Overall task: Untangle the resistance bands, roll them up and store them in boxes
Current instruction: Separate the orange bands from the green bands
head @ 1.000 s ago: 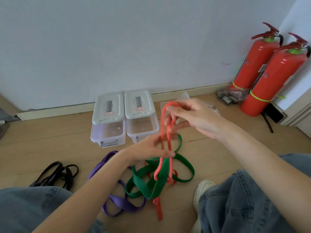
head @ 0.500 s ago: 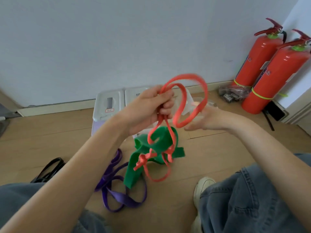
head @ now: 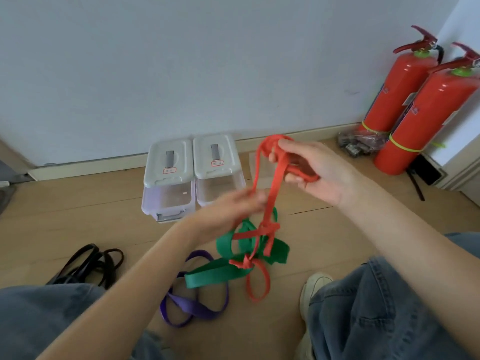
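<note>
Pale wall (head: 181,61), wooden floor (head: 65,216)

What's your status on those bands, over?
Right hand grips red band coils; left hand blurred at its strands. Red band knotted through green band, lifted. Purple band, black band on floor. Boxes lidded.

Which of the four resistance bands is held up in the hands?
The red band: the right hand grips it, knotted round the green band. Purple and black lie apart on the floor.
</note>
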Action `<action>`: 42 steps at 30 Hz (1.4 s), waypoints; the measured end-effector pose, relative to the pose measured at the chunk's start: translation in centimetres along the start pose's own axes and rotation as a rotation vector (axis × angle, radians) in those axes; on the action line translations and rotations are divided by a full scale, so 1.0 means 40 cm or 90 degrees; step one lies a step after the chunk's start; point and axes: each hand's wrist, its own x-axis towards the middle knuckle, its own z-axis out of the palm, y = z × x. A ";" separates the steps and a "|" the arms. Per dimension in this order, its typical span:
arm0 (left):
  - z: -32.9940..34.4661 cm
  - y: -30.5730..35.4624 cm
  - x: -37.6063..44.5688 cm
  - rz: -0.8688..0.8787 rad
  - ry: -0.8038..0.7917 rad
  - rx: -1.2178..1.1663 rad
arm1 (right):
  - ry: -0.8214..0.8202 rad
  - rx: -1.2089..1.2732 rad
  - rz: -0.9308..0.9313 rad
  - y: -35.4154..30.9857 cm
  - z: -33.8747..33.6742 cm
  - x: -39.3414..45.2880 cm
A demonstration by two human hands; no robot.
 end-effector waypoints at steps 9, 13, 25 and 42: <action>-0.005 0.087 -0.044 0.143 0.061 0.054 | -0.010 0.162 -0.074 -0.061 -0.042 -0.012; 0.005 0.169 -0.048 0.173 0.213 -0.079 | -0.197 -0.067 0.076 0.027 -0.034 -0.024; -0.003 -0.011 -0.038 -0.144 0.037 0.327 | 0.053 -0.275 -0.120 0.040 0.008 -0.017; 0.028 0.002 -0.019 0.081 0.195 0.511 | 0.106 -0.177 -0.165 0.006 -0.001 -0.011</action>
